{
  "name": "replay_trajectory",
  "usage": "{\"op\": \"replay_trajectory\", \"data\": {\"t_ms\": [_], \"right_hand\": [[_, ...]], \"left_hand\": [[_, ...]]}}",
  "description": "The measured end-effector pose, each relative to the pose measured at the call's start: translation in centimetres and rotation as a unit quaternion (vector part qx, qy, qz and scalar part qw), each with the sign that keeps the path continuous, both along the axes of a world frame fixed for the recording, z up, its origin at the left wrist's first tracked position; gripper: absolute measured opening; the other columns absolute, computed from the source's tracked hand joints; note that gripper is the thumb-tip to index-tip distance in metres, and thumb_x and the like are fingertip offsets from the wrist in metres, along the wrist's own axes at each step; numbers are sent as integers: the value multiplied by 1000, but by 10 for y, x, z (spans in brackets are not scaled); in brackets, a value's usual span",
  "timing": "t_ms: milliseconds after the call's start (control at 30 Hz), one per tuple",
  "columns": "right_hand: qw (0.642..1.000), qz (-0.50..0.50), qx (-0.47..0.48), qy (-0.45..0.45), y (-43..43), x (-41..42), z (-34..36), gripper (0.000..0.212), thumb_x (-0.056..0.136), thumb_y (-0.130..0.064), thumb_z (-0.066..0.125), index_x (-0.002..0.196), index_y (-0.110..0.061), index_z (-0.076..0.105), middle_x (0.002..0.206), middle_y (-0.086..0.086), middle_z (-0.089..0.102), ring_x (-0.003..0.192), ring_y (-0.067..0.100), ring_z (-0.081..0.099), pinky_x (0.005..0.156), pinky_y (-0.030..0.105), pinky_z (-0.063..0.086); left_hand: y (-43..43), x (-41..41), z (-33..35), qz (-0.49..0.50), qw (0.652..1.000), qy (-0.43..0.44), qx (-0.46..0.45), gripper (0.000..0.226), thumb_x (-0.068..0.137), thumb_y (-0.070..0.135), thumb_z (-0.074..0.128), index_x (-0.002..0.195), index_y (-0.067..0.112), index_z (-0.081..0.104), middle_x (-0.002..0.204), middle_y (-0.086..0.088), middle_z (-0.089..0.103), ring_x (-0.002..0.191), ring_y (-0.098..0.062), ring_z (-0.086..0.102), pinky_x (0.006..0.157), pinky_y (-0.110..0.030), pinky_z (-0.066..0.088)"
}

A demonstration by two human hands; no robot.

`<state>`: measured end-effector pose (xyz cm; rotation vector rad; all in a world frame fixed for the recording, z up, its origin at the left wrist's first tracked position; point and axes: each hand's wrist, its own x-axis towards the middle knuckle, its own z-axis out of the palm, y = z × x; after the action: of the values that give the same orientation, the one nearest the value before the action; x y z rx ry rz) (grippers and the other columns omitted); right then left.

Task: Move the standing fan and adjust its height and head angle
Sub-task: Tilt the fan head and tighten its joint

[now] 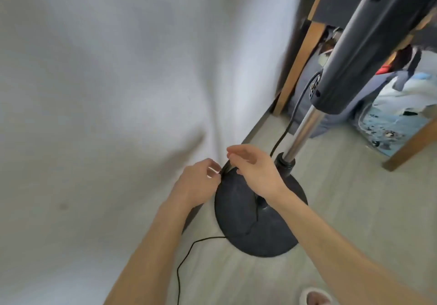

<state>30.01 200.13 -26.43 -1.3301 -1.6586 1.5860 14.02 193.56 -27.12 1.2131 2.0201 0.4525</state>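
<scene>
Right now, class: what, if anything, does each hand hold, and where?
The left hand pinches the fan's black cord at the far rim of the base. The right hand reaches the same stretch; whether it grips cannot be told.

Fan head out of shot, cord grip half hidden.
Fan column [369, 44] runs off the top edge, so the head is unseen. The cord [290, 125] disappears under the right hand [255, 172], whose fingers cover it, so a grip cannot be told. The left hand [198, 181] pinches the cord, fingertips blurred. The right forearm hides part of the base [236, 222] and the cord's run across it. The cord exits the bottom edge, and both arms are cropped there. The slipper [314, 296] is cut by the bottom edge. The bundles [402, 106] under the table [299, 68] are blurred, contents unclear, and the tabletop is cropped.
</scene>
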Motion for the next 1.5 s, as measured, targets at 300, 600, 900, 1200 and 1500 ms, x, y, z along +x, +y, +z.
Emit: {"op": "replay_trajectory", "data": {"t_ms": [300,600,900,1200,1500], "right_hand": [[987,-39,-110,-106,-69,12,202,20,99,-25,59,115,-32,70,93,-29,64,70,-17,60,56,0,40],[978,86,5,-191,-81,79,462,26,99,-31,58,123,-30,69,121,-11,71,98,4,62,70,-5,34],[875,-217,326,-285,-49,251,589,29,86,-21,77,114,-19,71,120,-2,69,128,21,50,109,33,36],[935,-325,42,-139,-22,339,578,103,69,-66,76,154,-29,30,156,-1,41,141,19,41,114,42,36],[896,-430,59,-92,-49,295,555,120,54,-78,81,152,-47,19,148,-28,33,132,-5,35,108,29,33]], "left_hand": [[-41,16,227,-46,993,-3,-109,23,93,29,54,113,33,64,115,6,67,101,-15,60,77,-24,42],[-10,49,474,-71,995,-18,-61,20,94,24,58,112,27,67,109,6,69,100,-15,63,79,-24,47],[70,156,576,-32,985,-148,85,47,92,51,61,134,35,48,137,10,46,104,-6,58,73,-14,42],[114,221,565,-102,991,-28,78,44,87,47,68,127,34,56,135,1,51,113,-15,52,89,-25,40],[125,220,547,-119,986,-11,113,19,81,60,67,90,43,66,101,16,63,89,0,54,68,-16,38]]}}
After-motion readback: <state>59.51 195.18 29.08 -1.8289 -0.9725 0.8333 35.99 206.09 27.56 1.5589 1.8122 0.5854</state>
